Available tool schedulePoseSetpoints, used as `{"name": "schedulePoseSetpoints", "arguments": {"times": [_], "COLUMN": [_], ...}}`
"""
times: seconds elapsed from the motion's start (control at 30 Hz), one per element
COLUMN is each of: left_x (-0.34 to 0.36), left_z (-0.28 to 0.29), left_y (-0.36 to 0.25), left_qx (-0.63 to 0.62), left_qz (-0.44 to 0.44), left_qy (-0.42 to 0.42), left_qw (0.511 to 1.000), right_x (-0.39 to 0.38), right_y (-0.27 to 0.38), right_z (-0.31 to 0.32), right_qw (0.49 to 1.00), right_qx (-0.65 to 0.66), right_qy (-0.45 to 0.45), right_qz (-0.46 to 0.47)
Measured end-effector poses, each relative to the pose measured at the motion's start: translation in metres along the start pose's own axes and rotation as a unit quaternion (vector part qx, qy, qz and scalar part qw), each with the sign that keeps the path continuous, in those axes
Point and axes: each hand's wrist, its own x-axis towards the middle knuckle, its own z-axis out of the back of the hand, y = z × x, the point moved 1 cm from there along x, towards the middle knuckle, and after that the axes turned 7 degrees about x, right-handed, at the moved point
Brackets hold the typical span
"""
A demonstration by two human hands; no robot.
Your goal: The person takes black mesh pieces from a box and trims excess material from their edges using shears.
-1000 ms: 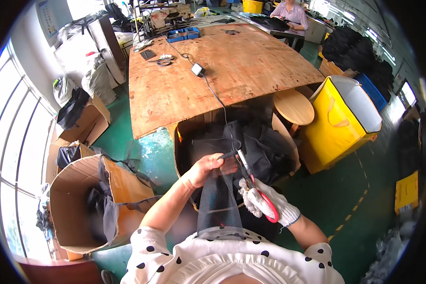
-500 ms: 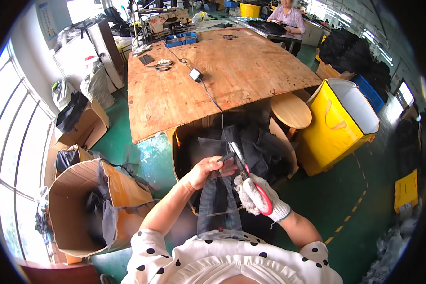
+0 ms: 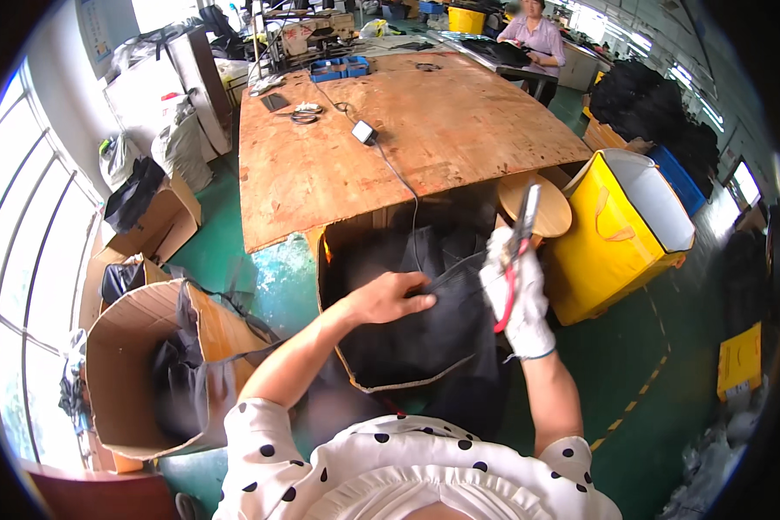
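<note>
In front of me stands a cardboard box [image 3: 407, 384] with dark cloth inside. Over it my left hand [image 3: 388, 297] reaches in bare, thumb and fingers closing at the edge of a piece of black fabric [image 3: 459, 299]. My right hand [image 3: 520, 299] wears a white knit glove and grips red-handled scissors [image 3: 526, 217], raised at the right of the box with the blades pointing up and away. How far the blades are parted is blurred.
A wooden table [image 3: 347, 173] lies beyond, with a cable and small adapter [image 3: 363, 132] on it. Right are a round wooden stool [image 3: 546, 208] and a yellow bag [image 3: 598, 251]. Left stands an open carton [image 3: 117, 373]. A person [image 3: 533, 43] works at the far table.
The black mesh piece held before my chest is out of my left hand, which has moved forward onto the fabric in the box. My right hand has lifted the scissors away, up and right.
</note>
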Motion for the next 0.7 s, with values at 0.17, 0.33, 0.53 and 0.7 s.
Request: {"name": "schedulePoseSetpoints", "arguments": {"times": [0.17, 0.33, 0.53, 0.7], "left_x": [-0.036, -0.033, -0.036, -0.043], "left_z": [0.016, 0.01, 0.016, 0.008], "left_y": [0.024, 0.015, 0.03, 0.03], "left_qx": [0.129, 0.042, -0.129, -0.351], "left_qz": [0.047, 0.029, 0.124, 0.057], "left_qy": [0.009, -0.124, 0.07, 0.1], "left_qw": [0.99, 0.991, 0.981, 0.929], "right_x": [0.003, -0.003, -0.007, -0.01], "right_y": [0.043, 0.025, 0.044, 0.039], "right_z": [-0.013, -0.025, -0.033, -0.031], "right_qw": [0.816, 0.612, 0.51, 0.563], "right_qx": [-0.537, -0.741, -0.799, -0.758], "right_qy": [-0.019, -0.062, -0.087, -0.07], "right_qz": [0.213, 0.271, 0.306, 0.322]}}
